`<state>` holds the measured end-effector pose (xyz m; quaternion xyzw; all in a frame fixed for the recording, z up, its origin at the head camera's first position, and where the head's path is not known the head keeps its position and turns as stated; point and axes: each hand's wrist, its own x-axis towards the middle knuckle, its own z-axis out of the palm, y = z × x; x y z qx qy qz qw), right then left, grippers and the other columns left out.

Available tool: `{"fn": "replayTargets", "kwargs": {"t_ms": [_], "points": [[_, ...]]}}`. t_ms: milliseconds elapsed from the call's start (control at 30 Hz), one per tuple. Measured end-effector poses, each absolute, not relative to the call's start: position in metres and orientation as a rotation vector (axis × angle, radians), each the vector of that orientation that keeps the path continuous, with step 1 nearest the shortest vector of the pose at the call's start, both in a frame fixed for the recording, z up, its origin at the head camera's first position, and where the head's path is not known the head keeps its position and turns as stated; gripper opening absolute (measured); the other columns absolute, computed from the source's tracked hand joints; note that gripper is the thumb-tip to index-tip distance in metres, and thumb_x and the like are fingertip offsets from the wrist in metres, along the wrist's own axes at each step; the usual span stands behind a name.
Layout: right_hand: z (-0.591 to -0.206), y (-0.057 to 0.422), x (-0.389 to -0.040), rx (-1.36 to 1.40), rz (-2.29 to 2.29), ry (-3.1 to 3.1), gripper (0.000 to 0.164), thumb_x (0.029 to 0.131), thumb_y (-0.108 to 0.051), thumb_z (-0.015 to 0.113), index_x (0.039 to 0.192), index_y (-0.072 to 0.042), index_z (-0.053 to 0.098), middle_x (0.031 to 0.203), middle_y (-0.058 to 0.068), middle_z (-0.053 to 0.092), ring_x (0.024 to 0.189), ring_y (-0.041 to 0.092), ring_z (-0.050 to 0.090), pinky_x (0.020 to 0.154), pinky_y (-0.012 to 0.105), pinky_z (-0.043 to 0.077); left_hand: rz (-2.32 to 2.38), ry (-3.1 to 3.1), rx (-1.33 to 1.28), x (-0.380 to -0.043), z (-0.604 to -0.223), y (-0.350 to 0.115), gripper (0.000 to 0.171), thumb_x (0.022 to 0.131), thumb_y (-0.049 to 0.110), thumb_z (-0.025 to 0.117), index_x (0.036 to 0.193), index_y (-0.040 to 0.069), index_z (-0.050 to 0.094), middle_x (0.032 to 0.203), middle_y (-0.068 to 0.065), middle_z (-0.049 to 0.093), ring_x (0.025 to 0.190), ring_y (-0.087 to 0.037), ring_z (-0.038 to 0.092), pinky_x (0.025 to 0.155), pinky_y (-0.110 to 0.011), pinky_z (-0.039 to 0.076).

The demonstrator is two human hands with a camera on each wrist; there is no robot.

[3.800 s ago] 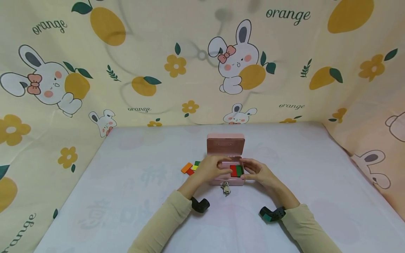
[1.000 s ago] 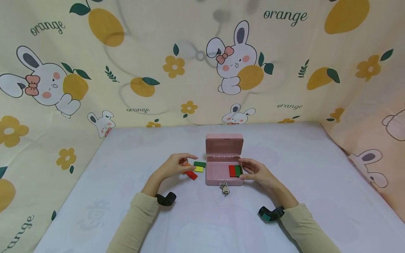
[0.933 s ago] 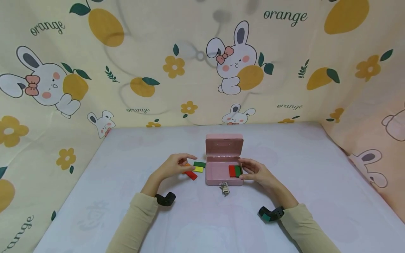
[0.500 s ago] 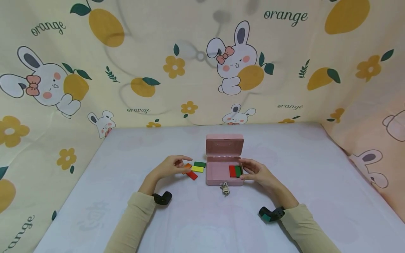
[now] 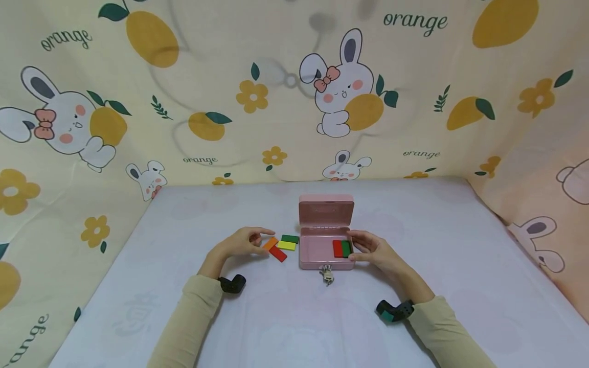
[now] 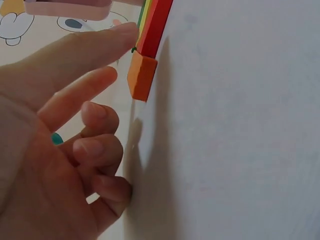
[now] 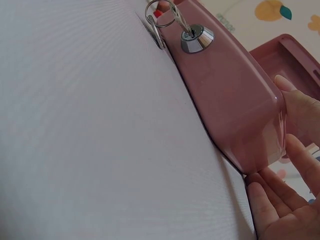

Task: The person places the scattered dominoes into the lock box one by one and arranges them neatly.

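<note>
A pink metal cash box stands on the table with its lid raised. Inside, against the right wall, a red block and a green block lie side by side. My right hand holds the box's right end, thumb at the rim in the right wrist view. Left of the box, my left hand hovers with loosely bent fingers, its fingertips close to an orange block; nothing shows in its grasp. A red block, yellow block and green block lie between that hand and the box.
Keys hang from the lock on the box's front. The raised lid leans back behind the box. A cloth printed with rabbits and oranges walls the back and sides of the white table.
My left hand has moved from over the box to the loose blocks, then drawn back leftward, uncovering the orange and yellow blocks. The right hand stays at the box.
</note>
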<state>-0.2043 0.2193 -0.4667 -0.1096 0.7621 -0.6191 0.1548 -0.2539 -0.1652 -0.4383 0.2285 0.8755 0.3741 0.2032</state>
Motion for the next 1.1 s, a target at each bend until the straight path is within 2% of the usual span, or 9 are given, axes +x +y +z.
{"fn": "replayTargets", "kwargs": {"t_ms": [400,700,933,1100], "points": [[-0.4659,0.2181,-0.2054,-0.331,-1.792,2.175,0.074,0.082,-0.012,0.074,0.144,0.002,0.037,0.154,0.024,0.032,0.145,0.042,0.028,0.107,0.023,0.037,0.977,2.406,0.632,-0.2610,-0.4390,-0.1693,0.053,0.083,0.014,0.074,0.133,0.010,0.057,0.073,0.002,0.042,0.071,-0.014,0.041,0.067,-0.024,0.033],[-0.4636,0.2171,-0.2059,-0.331,-1.791,2.179,0.074,0.082,-0.012,0.075,0.143,0.002,0.037,0.154,0.024,0.031,0.145,0.042,0.028,0.107,0.026,0.036,0.943,2.382,0.612,-0.2630,-0.4375,-0.1688,0.053,0.083,0.013,0.073,0.134,0.012,0.057,0.072,0.002,0.041,0.070,-0.014,0.041,0.067,-0.025,0.032],[-0.4633,0.2173,-0.2053,-0.347,-1.787,2.184,0.074,0.081,-0.011,0.075,0.143,0.004,0.037,0.154,0.025,0.031,0.144,0.043,0.028,0.105,0.020,0.038,0.929,2.370,0.617,-0.2635,-0.4358,-0.1674,0.052,0.084,0.011,0.073,0.133,0.010,0.057,0.072,0.002,0.040,0.070,-0.013,0.039,0.067,-0.025,0.031],[-0.4646,0.2172,-0.2048,-0.343,-1.784,2.185,0.074,0.081,-0.011,0.075,0.143,0.005,0.037,0.154,0.025,0.031,0.144,0.043,0.028,0.106,0.021,0.037,0.935,2.369,0.621,-0.2623,-0.4379,-0.1678,0.049,0.084,0.010,0.072,0.131,0.009,0.058,0.072,0.002,0.040,0.069,-0.013,0.039,0.067,-0.024,0.032]]}}
